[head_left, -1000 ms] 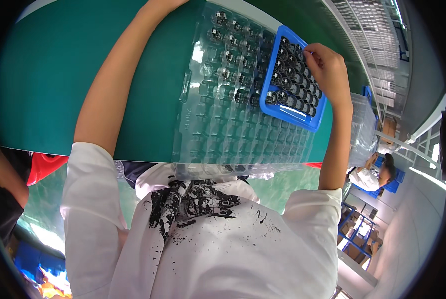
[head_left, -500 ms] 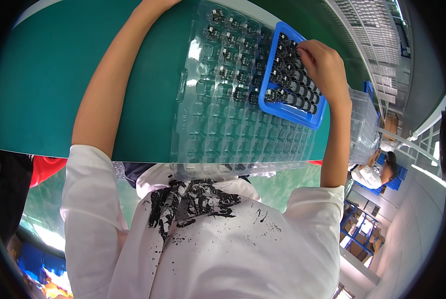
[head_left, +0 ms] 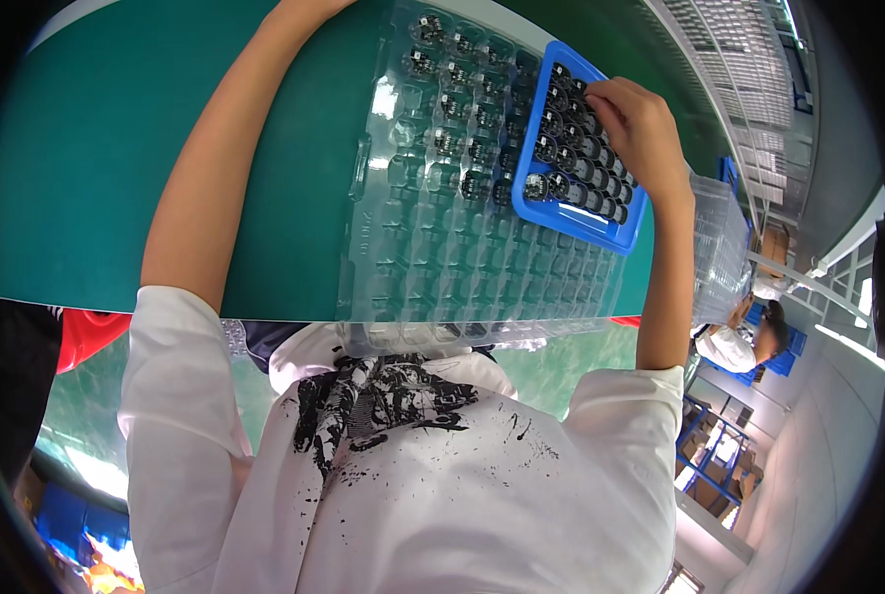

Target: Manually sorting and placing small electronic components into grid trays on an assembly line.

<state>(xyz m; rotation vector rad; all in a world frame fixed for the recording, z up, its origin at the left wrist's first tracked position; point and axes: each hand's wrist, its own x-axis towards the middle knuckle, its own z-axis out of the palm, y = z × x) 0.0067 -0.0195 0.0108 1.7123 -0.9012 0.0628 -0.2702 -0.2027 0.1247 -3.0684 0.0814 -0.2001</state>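
Observation:
My right hand (head_left: 639, 124) reaches over a blue plastic tray (head_left: 579, 230), thumb and fingertips pinched together among the parts inside. What sits between those fingertips, if anything, is hidden. Rows of small round black components (head_left: 564, 156) fill much of this tray, some showing grey sides. Under its left edge lies a clear plastic blister tray (head_left: 433, 262) with many round pockets. Similar black parts with tiny circuitry (head_left: 452, 106) occupy its far pockets, while its near pockets hold none. My left forearm (head_left: 210, 168) stretches across the table to the top edge, where the hand is cut off.
The green tabletop (head_left: 86, 178) has its near edge in front of my body. Stacked clear trays (head_left: 720, 243) stand beyond my right forearm. A person in white (head_left: 735, 346) is farther right, near blue shelving (head_left: 710, 450). Red and dark clothing (head_left: 81, 337) shows at left.
My right hand has shifted very slightly left over the blue tray, its fingers still pinched. The left arm and the trays look nearly the same.

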